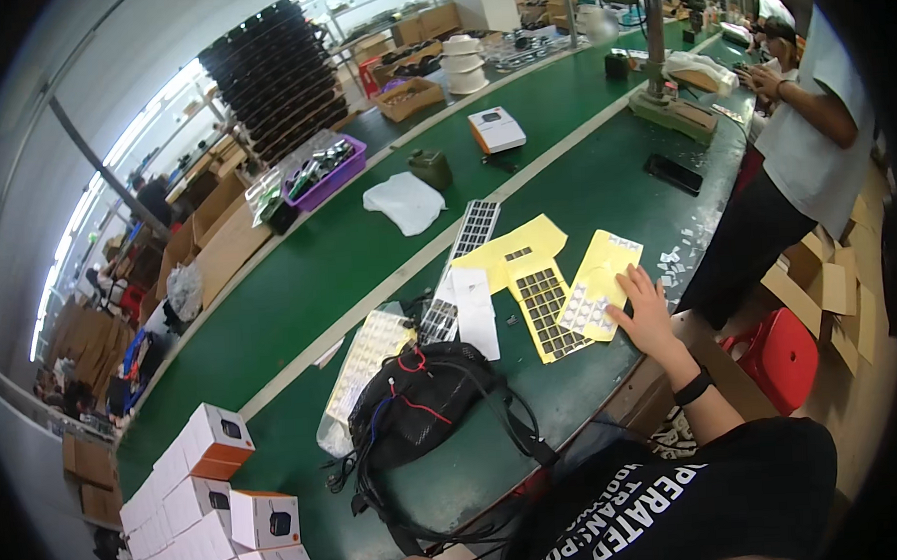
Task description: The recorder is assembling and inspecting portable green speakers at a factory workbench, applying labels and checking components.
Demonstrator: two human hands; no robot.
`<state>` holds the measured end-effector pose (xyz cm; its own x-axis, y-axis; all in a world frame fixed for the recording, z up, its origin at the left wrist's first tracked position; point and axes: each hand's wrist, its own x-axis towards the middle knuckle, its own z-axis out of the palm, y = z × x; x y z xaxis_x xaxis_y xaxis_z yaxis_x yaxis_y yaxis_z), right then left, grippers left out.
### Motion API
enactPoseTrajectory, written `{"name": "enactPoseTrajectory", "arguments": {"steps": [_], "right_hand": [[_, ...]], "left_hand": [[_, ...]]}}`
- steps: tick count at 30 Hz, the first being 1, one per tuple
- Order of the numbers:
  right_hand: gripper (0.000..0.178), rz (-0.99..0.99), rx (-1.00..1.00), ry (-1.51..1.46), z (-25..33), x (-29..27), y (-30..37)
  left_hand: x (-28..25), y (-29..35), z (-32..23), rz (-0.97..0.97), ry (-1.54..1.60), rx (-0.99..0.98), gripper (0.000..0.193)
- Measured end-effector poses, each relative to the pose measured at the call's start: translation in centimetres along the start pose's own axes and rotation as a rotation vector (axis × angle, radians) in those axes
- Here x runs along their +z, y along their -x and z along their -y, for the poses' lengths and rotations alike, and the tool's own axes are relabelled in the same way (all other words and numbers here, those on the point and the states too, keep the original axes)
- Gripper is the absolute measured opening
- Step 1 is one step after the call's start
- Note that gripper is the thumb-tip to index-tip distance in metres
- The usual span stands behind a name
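Where fingers spread: flat yellow sheet (601, 278).

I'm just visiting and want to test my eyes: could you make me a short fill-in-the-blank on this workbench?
1. The right hand rests on a ____ sheet of small pads.
2. The table top is ____.
3. The tangle of black cables has a few thin wires coloured blue and ____.
4. The stool beside the table is ____.

Missing words: yellow; green; red; red
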<state>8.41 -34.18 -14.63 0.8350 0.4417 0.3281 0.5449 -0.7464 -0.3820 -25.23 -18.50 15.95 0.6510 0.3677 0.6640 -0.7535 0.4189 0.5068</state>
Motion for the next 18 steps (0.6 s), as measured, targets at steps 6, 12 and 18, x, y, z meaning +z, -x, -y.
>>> {"name": "enactPoseTrajectory", "arguments": {"steps": [6, 12, 18], "right_hand": [[0.057, -0.026, 0.015, 0.023, -0.8, -0.9, 0.4], [0.06, -0.032, -0.018, 0.0, 0.1, 0.4, 0.1], [0.059, -0.042, 0.014, 0.006, -0.3, -0.5, 0.5]], "left_hand": [[0.2, -0.2, 0.7, -0.075, 0.042, -0.036, 0.009], [-0.5, -1.9, 2.6, -0.097, 0.153, -0.142, 0.01], [0.3, -3.2, 3.3, -0.177, 0.164, -0.232, 0.015]]}}
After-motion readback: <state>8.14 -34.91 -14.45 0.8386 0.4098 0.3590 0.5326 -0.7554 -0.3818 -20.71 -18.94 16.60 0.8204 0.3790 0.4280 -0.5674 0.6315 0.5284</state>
